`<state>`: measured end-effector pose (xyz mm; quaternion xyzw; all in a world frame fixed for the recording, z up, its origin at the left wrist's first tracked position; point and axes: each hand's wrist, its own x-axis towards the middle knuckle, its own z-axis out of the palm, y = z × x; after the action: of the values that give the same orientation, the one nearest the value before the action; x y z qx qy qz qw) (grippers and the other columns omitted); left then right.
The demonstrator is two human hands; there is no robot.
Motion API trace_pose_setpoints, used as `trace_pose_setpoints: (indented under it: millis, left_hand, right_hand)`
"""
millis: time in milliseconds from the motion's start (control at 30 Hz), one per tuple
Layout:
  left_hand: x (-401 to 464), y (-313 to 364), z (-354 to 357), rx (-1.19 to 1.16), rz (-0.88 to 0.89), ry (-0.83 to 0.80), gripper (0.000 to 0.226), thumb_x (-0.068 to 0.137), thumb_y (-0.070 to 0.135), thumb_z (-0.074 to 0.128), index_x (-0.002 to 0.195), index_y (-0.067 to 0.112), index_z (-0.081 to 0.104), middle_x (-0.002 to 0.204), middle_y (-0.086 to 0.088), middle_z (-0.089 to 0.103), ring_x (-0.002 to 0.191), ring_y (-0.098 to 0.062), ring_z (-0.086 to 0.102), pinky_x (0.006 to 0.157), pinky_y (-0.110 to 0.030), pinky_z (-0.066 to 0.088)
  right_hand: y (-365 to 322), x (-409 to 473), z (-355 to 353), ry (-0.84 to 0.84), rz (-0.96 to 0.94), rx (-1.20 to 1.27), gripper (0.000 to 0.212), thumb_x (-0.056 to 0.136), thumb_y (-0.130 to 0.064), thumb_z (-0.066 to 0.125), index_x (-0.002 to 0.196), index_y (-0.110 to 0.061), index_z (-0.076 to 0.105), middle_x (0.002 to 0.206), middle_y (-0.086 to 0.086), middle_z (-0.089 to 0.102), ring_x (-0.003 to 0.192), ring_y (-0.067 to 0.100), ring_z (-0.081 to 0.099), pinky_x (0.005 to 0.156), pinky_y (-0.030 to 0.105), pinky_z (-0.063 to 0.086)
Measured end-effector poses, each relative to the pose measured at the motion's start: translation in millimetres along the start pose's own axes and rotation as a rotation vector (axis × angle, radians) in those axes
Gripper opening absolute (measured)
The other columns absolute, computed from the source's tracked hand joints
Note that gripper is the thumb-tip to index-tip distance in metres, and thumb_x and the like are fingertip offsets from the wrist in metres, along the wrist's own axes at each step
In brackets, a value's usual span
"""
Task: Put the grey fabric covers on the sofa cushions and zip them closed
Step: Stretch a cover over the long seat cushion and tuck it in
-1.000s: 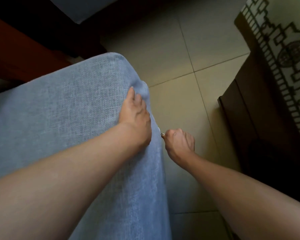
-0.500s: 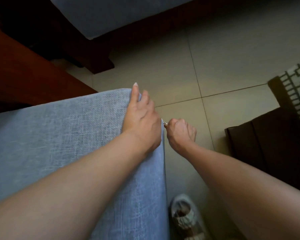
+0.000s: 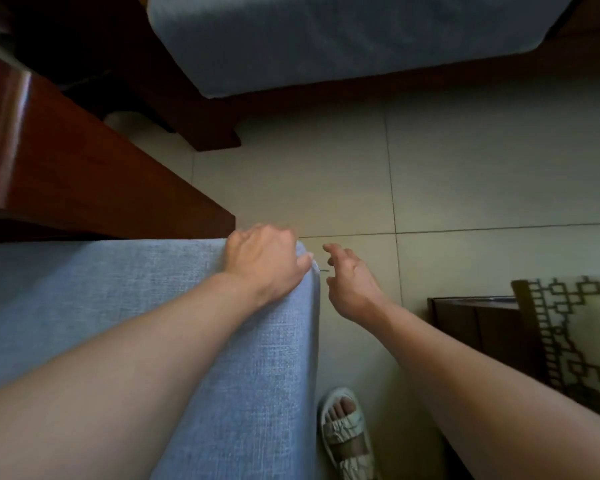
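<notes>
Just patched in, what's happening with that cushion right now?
A person is fitting a grey cover on a sofa cushion. The left hand grips the cushion's far corner. The right hand hangs open just beside that corner, holding nothing; a small zipper pull sticks out between them. Another covered cushion sits on the wooden sofa frame ahead.

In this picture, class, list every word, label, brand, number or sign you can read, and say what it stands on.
None: no readable text anywhere.
Grey cushion cover: plain weave, no label showing.
Sandal: no brand visible.
Patterned cloth at right: geometric lines only, not letters.
Second cushion and wooden furniture: no markings.
</notes>
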<state>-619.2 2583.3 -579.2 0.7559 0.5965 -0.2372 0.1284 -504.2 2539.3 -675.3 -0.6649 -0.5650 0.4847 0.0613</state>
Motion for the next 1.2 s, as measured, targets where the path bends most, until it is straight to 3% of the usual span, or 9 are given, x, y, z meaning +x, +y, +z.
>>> trace_pose_setpoints:
  millis: [100,233,467,667,867,1033,1200]
  left_hand:
    - [-8,-20,-15,-0.134,0.011,-0.114,0.037,0.093,0.046,0.041,0.116,0.020,0.053,0.119,-0.005,0.059,0.115,-0.025,0.049,0.092,-0.036,0.034]
    - [-23,-51,-28,-0.285,-0.137,-0.093,0.026,0.096,0.025,0.040,0.118,0.019,0.053,0.123,-0.004,0.056,0.116,-0.024,0.047,0.095,-0.039,0.032]
    - [-64,-99,-33,-0.404,-0.376,-0.079,0.059,0.088,0.018,0.052,0.142,0.019,0.028,0.151,-0.003,0.022,0.138,-0.023,0.023,0.108,-0.043,0.026]
    - [-87,-117,-28,-0.591,-0.524,-0.209,0.067,0.089,0.019,0.054,0.145,0.021,0.019,0.156,-0.002,0.008,0.138,-0.025,0.026,0.108,-0.040,0.030]
    - [-95,-130,-42,-0.766,-0.662,-0.294,0.071,0.092,0.021,0.051,0.149,0.021,0.009,0.158,-0.001,-0.002,0.140,-0.024,0.024,0.108,-0.038,0.031]
    - [-94,-128,-43,-0.927,-0.767,-0.288,0.072,0.092,0.020,0.053,0.150,0.023,0.008,0.159,-0.001,-0.007,0.141,-0.025,0.021,0.109,-0.042,0.029]
    - [-105,-126,-30,-0.978,-0.826,-0.267,0.075,0.092,0.022,0.056,0.149,0.024,0.007,0.158,-0.001,-0.010,0.141,-0.025,0.019,0.107,-0.041,0.030]
  right_hand:
    - [-36,-7,-24,-0.059,-0.047,-0.044,0.062,0.085,0.002,0.044,0.144,-0.013,0.032,0.134,0.016,0.043,0.126,0.031,0.045,0.101,0.041,0.042]
    - [-82,-11,-48,-0.072,-0.121,-0.156,0.059,0.085,0.004,0.039,0.141,-0.015,0.038,0.130,0.015,0.047,0.121,0.032,0.050,0.099,0.043,0.043]
    - [-143,-18,-62,-0.163,-0.242,-0.295,0.055,0.088,0.003,0.040,0.139,-0.017,0.041,0.131,0.009,0.055,0.117,0.026,0.054,0.094,0.036,0.048]
    - [-176,2,-53,-0.304,-0.299,-0.418,0.044,0.096,-0.015,0.047,0.138,-0.021,0.039,0.129,0.007,0.055,0.112,0.025,0.056,0.092,0.039,0.051]
    - [-215,21,-42,-0.491,-0.403,-0.626,0.046,0.095,-0.016,0.050,0.139,-0.026,0.039,0.124,0.007,0.057,0.108,0.024,0.059,0.091,0.035,0.051]
    - [-240,34,-29,-0.630,-0.521,-0.794,0.054,0.092,-0.015,0.056,0.140,-0.025,0.035,0.122,0.008,0.059,0.108,0.026,0.059,0.091,0.037,0.050]
    - [-252,39,-19,-0.666,-0.603,-0.917,0.060,0.091,-0.021,0.060,0.143,-0.022,0.031,0.126,0.007,0.057,0.113,0.025,0.057,0.093,0.035,0.048]
